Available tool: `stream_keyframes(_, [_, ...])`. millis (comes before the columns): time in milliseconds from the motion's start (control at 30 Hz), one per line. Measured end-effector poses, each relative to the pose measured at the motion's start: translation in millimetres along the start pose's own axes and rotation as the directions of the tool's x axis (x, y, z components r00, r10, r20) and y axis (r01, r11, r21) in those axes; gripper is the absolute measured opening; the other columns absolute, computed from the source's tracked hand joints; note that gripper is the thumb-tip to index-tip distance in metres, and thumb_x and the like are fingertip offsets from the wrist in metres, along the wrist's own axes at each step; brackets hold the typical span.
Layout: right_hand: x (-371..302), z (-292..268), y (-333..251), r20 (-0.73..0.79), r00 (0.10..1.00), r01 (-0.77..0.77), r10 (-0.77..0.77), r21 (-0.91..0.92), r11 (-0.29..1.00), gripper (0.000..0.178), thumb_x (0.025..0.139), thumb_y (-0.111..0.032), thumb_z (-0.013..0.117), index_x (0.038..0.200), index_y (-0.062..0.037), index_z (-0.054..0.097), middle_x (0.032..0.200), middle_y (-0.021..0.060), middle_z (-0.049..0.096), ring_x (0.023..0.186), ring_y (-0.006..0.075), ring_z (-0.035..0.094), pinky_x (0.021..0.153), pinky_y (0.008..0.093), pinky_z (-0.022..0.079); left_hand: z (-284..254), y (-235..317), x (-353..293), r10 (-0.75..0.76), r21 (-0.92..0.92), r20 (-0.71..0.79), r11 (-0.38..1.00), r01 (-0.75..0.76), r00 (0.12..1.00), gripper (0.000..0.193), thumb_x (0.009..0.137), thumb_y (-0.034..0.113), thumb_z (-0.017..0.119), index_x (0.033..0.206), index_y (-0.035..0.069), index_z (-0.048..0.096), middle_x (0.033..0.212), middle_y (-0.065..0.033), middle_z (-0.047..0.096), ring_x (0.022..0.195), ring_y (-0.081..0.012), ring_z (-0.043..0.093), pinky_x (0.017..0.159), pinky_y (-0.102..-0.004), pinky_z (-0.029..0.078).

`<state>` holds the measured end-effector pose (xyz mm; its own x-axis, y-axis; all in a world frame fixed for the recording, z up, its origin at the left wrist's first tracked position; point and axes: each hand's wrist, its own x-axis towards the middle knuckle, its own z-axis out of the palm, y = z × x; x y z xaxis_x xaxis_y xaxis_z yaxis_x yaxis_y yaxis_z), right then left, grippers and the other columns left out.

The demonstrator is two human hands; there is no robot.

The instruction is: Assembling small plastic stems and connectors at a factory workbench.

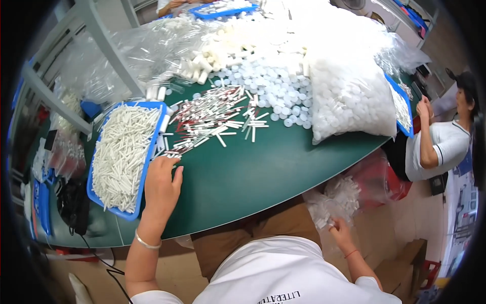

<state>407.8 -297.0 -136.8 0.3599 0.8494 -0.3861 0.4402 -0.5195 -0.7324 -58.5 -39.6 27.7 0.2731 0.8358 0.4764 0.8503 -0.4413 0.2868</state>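
Observation:
My left hand [161,183] reaches over the green table beside a blue tray [140,205] heaped with thin white sticks. Its thumb stands apart from the bent fingers, and the fingertips are at the near edge of a loose pile of white and dark red sticks [205,119]. Low on the right, below the table edge, my right hand [342,235] has its fingers pinched together at a clear plastic bag [324,205] with small white pieces in it. What those fingers hold, if anything, is too small to make out.
Translucent round caps [288,104] lie mid-table beside a large stuffed clear bag [349,101]. White cylinders [202,68] and plastic film [131,45] cover the far side. A grey metal frame [109,48] rises at left. At right sits a co-worker [440,144] near another blue tray [402,109].

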Motion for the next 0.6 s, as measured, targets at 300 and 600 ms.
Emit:
stream_keyframes(300, [26,-17,-35,0.201,0.979,0.079,-0.032,-0.232,0.969,0.039,0.083,-0.029,0.069,0.104,0.0035,0.066,0.094,0.0167,0.069,0.084,0.0239,0.066,0.072,0.0317,0.052,32,-36,3,0.144,0.083,0.057,0.985,-0.148,0.988,0.009,0.079,0.001,0.054,0.088,0.001,0.056,0.082,-0.0148,0.052,0.081,-0.0317,0.055,0.072,-0.0391,0.047])
stream_keyframes(600, [92,45,-344,0.269,0.345,0.938,-0.899,-0.085,0.335,0.011,0.081,-0.011,0.069,0.086,-0.0025,0.064,0.082,0.0129,0.062,0.075,0.0309,0.060,0.067,0.0377,0.049,71,-1,43,0.187,0.116,0.107,0.973,-0.199,0.977,0.016,0.076,0.000,0.054,0.091,0.002,0.058,0.087,-0.0125,0.053,0.083,-0.0289,0.056,0.072,-0.0375,0.048])
